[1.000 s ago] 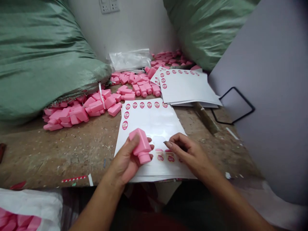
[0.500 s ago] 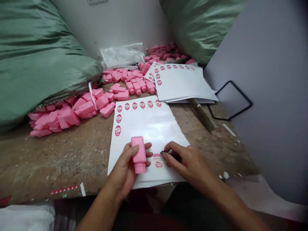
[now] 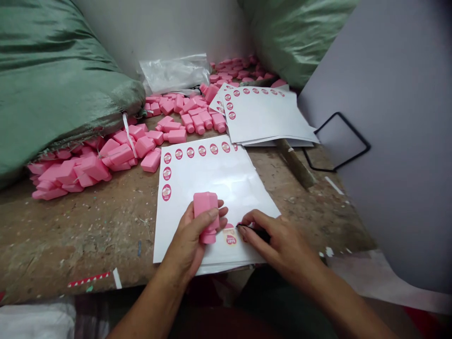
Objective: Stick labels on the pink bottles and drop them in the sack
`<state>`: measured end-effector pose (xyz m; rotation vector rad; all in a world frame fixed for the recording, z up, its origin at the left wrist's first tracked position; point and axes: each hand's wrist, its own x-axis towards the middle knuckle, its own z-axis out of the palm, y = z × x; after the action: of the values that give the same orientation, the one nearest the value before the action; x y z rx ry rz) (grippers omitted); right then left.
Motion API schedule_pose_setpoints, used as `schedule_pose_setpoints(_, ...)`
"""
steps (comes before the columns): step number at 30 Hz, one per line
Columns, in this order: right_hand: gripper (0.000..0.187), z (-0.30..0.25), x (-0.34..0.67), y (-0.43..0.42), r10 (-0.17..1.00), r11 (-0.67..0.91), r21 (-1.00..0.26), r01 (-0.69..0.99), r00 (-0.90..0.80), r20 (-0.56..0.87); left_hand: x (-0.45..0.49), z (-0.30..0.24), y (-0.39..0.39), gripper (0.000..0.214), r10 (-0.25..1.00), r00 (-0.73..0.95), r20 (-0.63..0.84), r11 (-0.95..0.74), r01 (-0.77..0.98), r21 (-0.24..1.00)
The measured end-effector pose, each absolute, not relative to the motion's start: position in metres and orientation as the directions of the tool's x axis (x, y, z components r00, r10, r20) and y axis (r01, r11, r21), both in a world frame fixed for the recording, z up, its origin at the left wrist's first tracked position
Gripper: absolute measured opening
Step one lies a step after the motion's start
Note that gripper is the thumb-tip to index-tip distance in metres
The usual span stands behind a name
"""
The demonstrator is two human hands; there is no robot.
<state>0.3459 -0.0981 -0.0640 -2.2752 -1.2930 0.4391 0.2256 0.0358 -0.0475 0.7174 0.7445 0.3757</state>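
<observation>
My left hand (image 3: 192, 240) is wrapped round a small pink plastic bottle (image 3: 205, 209), cap end pointing toward me, held just above a white sticker sheet (image 3: 212, 179). My right hand (image 3: 278, 242) rests on the sheet's near right part, thumb and forefinger pinched at the edge of an oval pink sticker (image 3: 230, 238) beside the bottle. Whether the sticker is lifted I cannot tell. More oval stickers run along the sheet's top and left edges.
A heap of pink bottles (image 3: 102, 160) spreads from under a green sack (image 3: 52, 80) toward the back. A second stack of sticker sheets (image 3: 264, 117) lies behind, by a clear plastic bag (image 3: 174, 73). A grey board (image 3: 395, 117) and a black wire loop (image 3: 339, 143) stand right.
The bottle turned in my left hand, from tilted to end-on. My right fingers slid left along the sheet to one sticker and pinched at its edge. The camera dipped slightly.
</observation>
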Motion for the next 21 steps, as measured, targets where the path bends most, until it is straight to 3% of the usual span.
schedule_pose_setpoints(8,0.022,-0.0666,0.3436,-0.0909,0.868,-0.423,-0.455,0.783,0.495,0.046,0.2248,-0.0492,0.0374,0.029,0.556,0.655,-0.511,0.757,-0.146,0.636)
schedule_pose_setpoints(14,0.022,-0.0657,0.3423,-0.0888,0.856,-0.461,-0.407,0.788,0.516,0.029,0.2258,-0.0519,0.0371,0.02,0.564,0.653,-0.506,0.757,-0.164,0.632)
schedule_pose_setpoints(18,0.021,-0.0651,0.3467,-0.0881,0.842,-0.497,-0.503,0.707,0.533,-0.084,0.2268,-0.0491,0.0386,0.018,0.551,0.645,-0.53,0.781,-0.176,0.599)
schedule_pose_setpoints(21,0.021,-0.0655,0.3501,-0.0902,0.833,-0.506,-0.52,0.689,0.547,-0.086,0.2267,-0.0486,0.0397,0.019,0.542,0.647,-0.536,0.794,-0.187,0.579)
